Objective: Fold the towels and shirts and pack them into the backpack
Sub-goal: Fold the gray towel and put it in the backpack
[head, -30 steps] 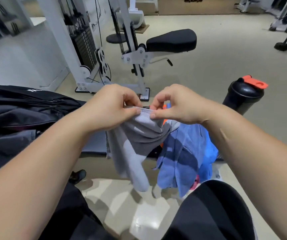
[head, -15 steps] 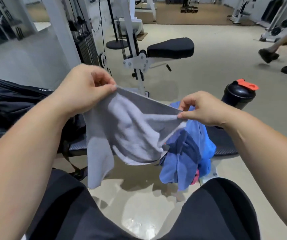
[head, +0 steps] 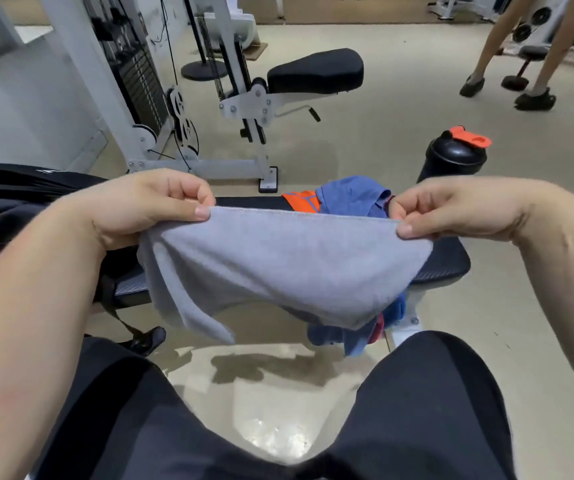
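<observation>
Head view: at frame centre, the left hand (head: 147,206) and right hand (head: 452,209) each pinch one top corner of a grey terry towel (head: 278,265) between thumb and curled fingers, stretching its hemmed edge taut. Its soft body sags over a padded black bench (head: 448,261). Crumpled blue shirts (head: 351,195) lie behind; a black fabric backpack (head: 8,202) sits at left.

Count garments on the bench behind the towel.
2 for sure: a blue garment heaped on the bench, an orange one left of it. A dark red scrap lower down may be a third; the grey towel may hide more.
</observation>
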{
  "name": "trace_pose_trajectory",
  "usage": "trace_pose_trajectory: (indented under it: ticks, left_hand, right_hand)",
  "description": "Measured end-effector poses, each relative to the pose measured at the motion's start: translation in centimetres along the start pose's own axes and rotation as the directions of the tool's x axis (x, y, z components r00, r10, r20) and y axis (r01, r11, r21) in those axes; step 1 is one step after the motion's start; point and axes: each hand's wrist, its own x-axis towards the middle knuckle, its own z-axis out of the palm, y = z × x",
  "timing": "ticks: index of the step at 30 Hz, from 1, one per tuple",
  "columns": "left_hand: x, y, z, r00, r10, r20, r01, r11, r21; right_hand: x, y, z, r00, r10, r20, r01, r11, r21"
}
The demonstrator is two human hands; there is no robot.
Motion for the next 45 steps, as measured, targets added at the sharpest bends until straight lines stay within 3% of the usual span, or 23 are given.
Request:
trace_pose_trajectory:
  ticks: [3,8,13,17,22,27,32,35,37,40,43,45]
  left_hand:
    - [2.6,-0.4,0.4,0.980,0.041,-0.197,-0.028,0.997,0.069]
    - [8.4,-2.8,1.7,0.913,0.093,-0.396,0.012,0.967,0.255]
    - [13.4,-4.6,3.0,0.848,0.185,-0.496,0.089,0.874,0.478]
    - [16.9,-5.2,2.5,0.843,0.156,-0.514,0.107,0.889,0.444]
    - [20.6,-4.9,0.0,0.856,0.148,-0.495,0.129,0.867,0.482]
    - [24.4,-4.2,-2.7,0.863,0.184,-0.471,0.152,0.794,0.589]
    - [27.8,-5.1,-3.4,0.900,0.174,-0.399,0.196,0.655,0.729]
    - [29.5,-6.7,-2.7,0.896,0.205,-0.394,0.191,0.622,0.759]
    - [30.5,-8.1,-2.2,0.895,0.191,-0.402,0.190,0.653,0.733]
    - [31.3,-9.8,-1.1,0.895,0.136,-0.425,0.220,0.694,0.686]
    - [31.1,-10.6,-0.3,0.899,0.124,-0.420,0.225,0.691,0.687]
    - [30.0,-10.8,0.3,0.894,0.137,-0.426,0.229,0.678,0.699]
  right_hand:
    - [0.7,-0.2,-1.7,0.964,0.000,-0.266,-0.005,1.000,-0.019]
    - [5.4,4.1,-2.9,0.751,0.133,-0.647,-0.096,0.991,0.092]
    - [9.5,9.0,-3.6,0.544,0.186,-0.818,-0.231,0.971,0.066]
    - [11.3,10.1,-4.8,0.463,0.161,-0.872,-0.317,0.948,0.007]
    - [14.2,9.3,-6.7,0.471,0.267,-0.841,-0.207,0.960,0.189]
    - [18.3,8.6,-10.1,0.416,0.205,-0.886,-0.333,0.941,0.062]
    - [20.5,9.0,-10.3,0.403,0.167,-0.900,-0.563,0.821,-0.099]
    - [20.9,10.1,-8.9,0.385,0.129,-0.914,-0.556,0.823,-0.118]
    - [21.1,10.9,-6.2,0.454,0.071,-0.888,-0.501,0.845,-0.188]
    - [21.4,11.2,-0.6,0.592,-0.006,-0.806,-0.583,0.687,-0.433]
    - [21.5,12.2,2.9,0.714,0.053,-0.698,-0.569,0.624,-0.535]
    - [21.0,13.5,3.4,0.734,0.096,-0.673,-0.576,0.613,-0.541]
